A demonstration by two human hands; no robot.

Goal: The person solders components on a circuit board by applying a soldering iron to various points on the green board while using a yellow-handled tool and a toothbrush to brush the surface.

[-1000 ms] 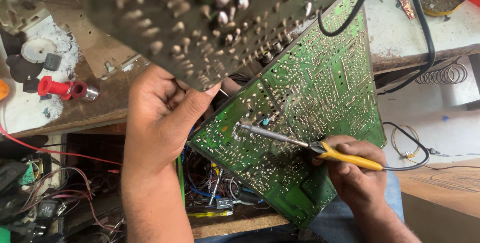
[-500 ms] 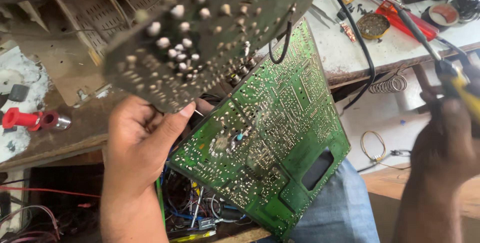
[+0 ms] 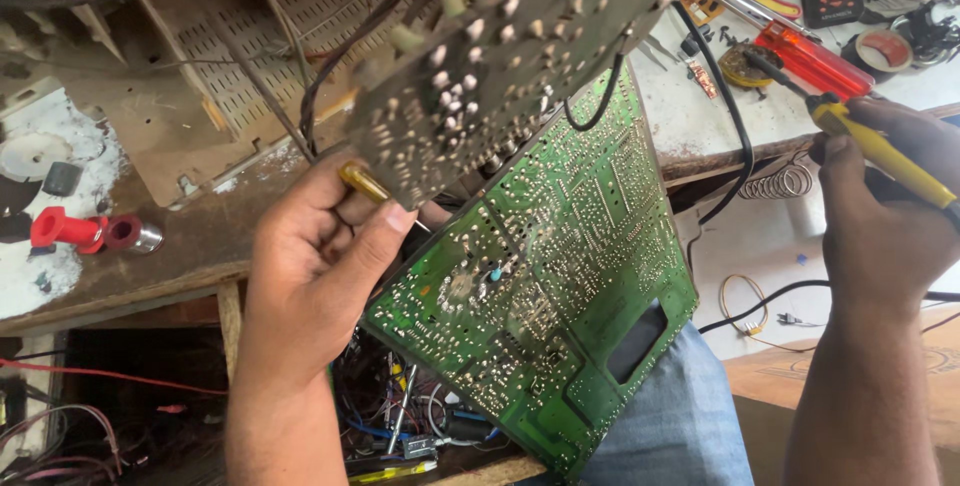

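cluttered wooden workbench point(image 3: 150, 256) fills the top of the view, with a perforated beige casing point(image 3: 250, 76) at eleven o'clock. left hand point(image 3: 315, 266) at seven o'clock has its fingers curled round the edge of a green circuit board point(image 3: 540, 276), which sits tilted at centre, solder side up, resting over a denim-clad knee point(image 3: 680, 416). right hand point(image 3: 880, 216) at three o'clock, well apart from the board, is closed around a yellow-handled soldering iron point(image 3: 880, 151). a red screwdriver point(image 3: 810, 56) lies at one o'clock.
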